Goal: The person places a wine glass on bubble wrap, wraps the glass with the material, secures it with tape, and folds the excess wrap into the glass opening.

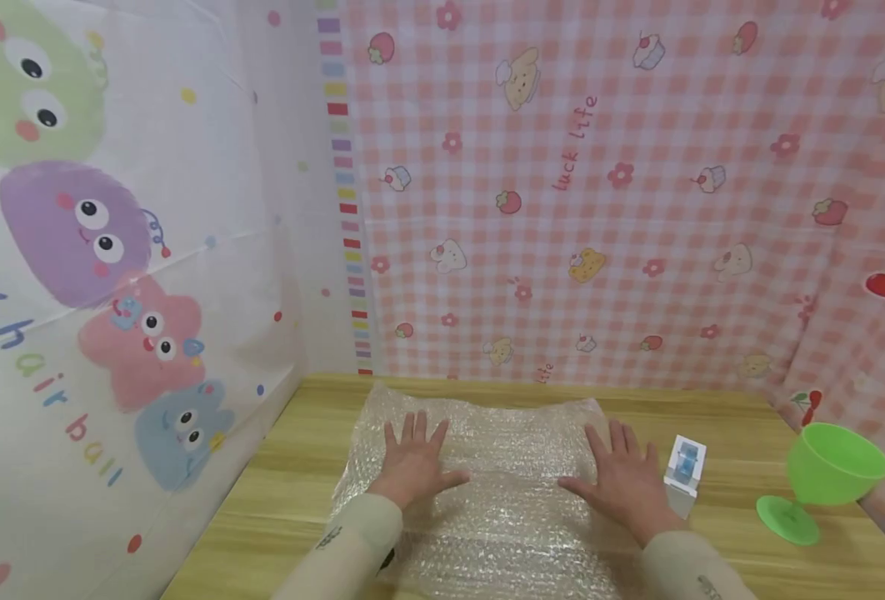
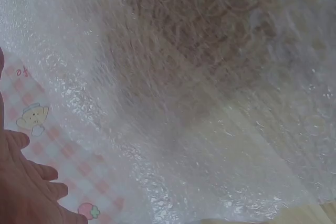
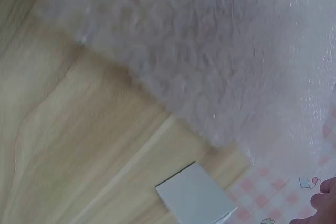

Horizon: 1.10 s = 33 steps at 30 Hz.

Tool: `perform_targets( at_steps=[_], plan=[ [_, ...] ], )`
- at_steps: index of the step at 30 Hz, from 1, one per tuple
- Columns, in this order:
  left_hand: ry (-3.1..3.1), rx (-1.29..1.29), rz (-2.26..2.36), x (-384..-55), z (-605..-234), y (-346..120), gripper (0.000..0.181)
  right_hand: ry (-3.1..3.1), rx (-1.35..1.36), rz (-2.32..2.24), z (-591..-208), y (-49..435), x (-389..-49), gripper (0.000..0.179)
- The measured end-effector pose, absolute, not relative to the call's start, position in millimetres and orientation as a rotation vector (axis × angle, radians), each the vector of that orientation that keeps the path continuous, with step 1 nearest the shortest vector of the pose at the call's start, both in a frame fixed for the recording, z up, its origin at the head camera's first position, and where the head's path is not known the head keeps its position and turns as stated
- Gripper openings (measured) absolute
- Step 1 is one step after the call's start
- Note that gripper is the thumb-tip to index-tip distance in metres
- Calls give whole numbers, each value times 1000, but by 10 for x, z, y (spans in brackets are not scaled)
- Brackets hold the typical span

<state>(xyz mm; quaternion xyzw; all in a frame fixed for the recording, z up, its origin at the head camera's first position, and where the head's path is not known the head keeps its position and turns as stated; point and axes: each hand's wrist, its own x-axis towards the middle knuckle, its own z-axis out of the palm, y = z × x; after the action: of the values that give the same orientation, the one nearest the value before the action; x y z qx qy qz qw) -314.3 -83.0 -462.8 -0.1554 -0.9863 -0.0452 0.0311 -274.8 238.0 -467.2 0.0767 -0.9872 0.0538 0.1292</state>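
Note:
A sheet of clear bubble wrap [image 1: 502, 500] lies spread over the wooden table, its far edge near the back wall. My left hand [image 1: 416, 467] is over its left part, fingers spread and pointing away from me. Over the right part is my right hand [image 1: 626, 479], its fingers likewise spread and the thumb pointing inward. Neither hand grips anything. In the left wrist view the bubble wrap [image 2: 173, 129] fills most of the picture, with the left fingers [image 2: 44, 171] at the left edge. The right fingertips [image 3: 325, 198] show at the lower right corner of the right wrist view.
Just right of my right hand stands a small white box [image 1: 682, 475] with a blue patch on top. Further right is a green plastic goblet [image 1: 836, 467]. A pink checked cloth [image 1: 562, 208] hangs behind the table [image 1: 262, 500], and a white cartoon-printed sheet [image 1: 262, 208] hangs on the left.

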Motion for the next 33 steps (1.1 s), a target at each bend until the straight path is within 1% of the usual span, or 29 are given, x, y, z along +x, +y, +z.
perform_targets(
  at_steps=[9, 12, 16, 18, 21, 23, 27, 29, 33],
  plan=[
    [-3070, -481, -137, -3101, -4589, -871, 93, -2885, 193, 80, -4540, 2584, -2802, 99],
    [-3084, -471, -135, -3106, -4596, -886, 93, -2885, 181, 86, -4475, 2694, -2814, 104],
    [-3120, -458, -139, -3105, -4622, -923, 91, -2867, 165, 89, -4406, 2846, -2812, 105],
    [-3153, -454, -153, -3082, -4617, -954, 86, -2846, 154, 72, -4384, 2920, -2814, 101],
    [-3216, -432, -230, -3019, -4578, -1019, 72, -2826, 143, 41, -4337, 3015, -2809, 96],
    [-3252, -416, -283, -2985, -4546, -1064, 61, -2828, 139, 38, -4316, 3070, -2808, 96],
    [-3291, -392, -380, -2956, -4491, -1146, 51, -2834, 129, 41, -4292, 3167, -2796, 98],
    [-3305, -381, -407, -2953, -4462, -1176, 51, -2828, 127, 54, -4286, 3216, -2787, 97],
    [-3343, -353, -385, -2940, -4448, -1224, 61, -2820, 121, 58, -4265, 3317, -2760, 99]
  ],
)
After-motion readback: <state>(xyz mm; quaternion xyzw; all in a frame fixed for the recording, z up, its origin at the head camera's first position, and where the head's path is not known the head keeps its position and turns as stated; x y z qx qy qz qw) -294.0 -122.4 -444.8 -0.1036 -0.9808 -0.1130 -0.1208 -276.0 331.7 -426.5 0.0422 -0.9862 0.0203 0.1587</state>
